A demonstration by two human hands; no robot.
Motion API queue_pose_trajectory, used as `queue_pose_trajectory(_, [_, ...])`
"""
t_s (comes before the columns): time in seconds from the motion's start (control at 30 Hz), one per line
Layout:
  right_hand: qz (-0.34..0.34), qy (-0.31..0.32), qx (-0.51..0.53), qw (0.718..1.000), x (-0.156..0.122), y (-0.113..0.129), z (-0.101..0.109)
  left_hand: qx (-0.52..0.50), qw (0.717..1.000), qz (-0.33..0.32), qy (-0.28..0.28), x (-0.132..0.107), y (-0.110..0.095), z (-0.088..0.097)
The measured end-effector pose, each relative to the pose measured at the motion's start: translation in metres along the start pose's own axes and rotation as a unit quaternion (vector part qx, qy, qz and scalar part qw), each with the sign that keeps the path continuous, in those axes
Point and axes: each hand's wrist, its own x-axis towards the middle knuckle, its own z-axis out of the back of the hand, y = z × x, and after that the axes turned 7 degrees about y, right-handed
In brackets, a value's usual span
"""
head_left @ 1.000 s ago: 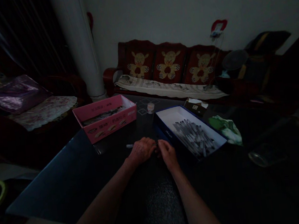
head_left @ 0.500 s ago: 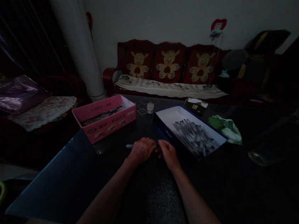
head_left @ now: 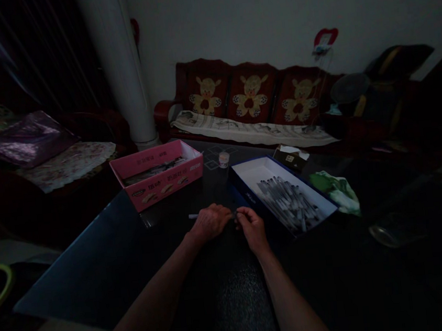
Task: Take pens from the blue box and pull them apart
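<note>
My left hand [head_left: 211,222] is closed around a slim pale pen [head_left: 192,216], whose one end sticks out to the left past the knuckles. Right beside it, the thumb and fingers of my right hand [head_left: 252,226] pinch at the pen's other end; the dim light hides the detail there. Close to my right hand lies an open blue box [head_left: 251,170], white inside, with many clear pens [head_left: 287,198] heaped in it, their ends dark. Farther left stands an open pink box [head_left: 168,189] with slender pen-like pieces [head_left: 158,169] inside.
A small white tub [head_left: 224,159] stands between the boxes on the dark glossy table [head_left: 97,263]. To the right are a dark tissue box [head_left: 289,159], a green and white plastic bag [head_left: 336,193] and a clear glass [head_left: 389,232] on its side. A wooden sofa [head_left: 211,71] is behind.
My right hand has shifted very slightly to the right, its fingers still pinched near the left hand. The whole view has moved a little; the boxes stay put.
</note>
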Motion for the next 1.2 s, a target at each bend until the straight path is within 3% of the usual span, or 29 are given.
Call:
queue_pose_trajectory(0.13, [0.101,-0.036,-0.142,0.984,0.001,-0.004,0.005,-0.014,1.000,0.000,-0.014,0.000,0.002,-0.001])
queue_pose_trajectory(0.27, [0.170,-0.001,-0.263,0.950,0.000,-0.004,0.006,-0.010,1.000,-0.013,-0.022,0.001,0.003,-0.005])
queue_pose_trajectory(0.47, [0.222,-0.003,-0.263,0.939,-0.002,-0.002,0.002,0.004,0.999,-0.028,-0.030,0.001,0.004,-0.008])
queue_pose_trajectory(0.67, [0.183,0.005,-0.195,0.964,-0.003,0.002,0.006,-0.001,0.998,-0.045,-0.037,0.001,0.004,-0.008])
queue_pose_trajectory(0.8, [0.093,-0.047,-0.126,0.986,-0.001,0.000,0.012,-0.020,0.998,-0.030,-0.050,0.000,0.012,-0.003])
queue_pose_trajectory(0.93, [0.017,-0.116,-0.022,0.993,0.000,-0.003,0.013,0.006,0.997,0.042,-0.062,-0.005,0.035,0.004])
queue_pose_trajectory(1.03, [0.009,-0.145,0.025,0.989,0.000,-0.002,0.010,0.030,0.984,0.144,-0.097,-0.009,0.054,0.008])
queue_pose_trajectory(1.1, [0.013,-0.148,0.023,0.989,0.000,-0.001,0.008,0.044,0.976,0.174,-0.121,-0.010,0.059,0.009])
queue_pose_trajectory(1.2, [0.015,-0.145,-0.021,0.989,0.001,-0.005,0.008,0.045,0.982,0.121,-0.137,-0.007,0.054,0.005])
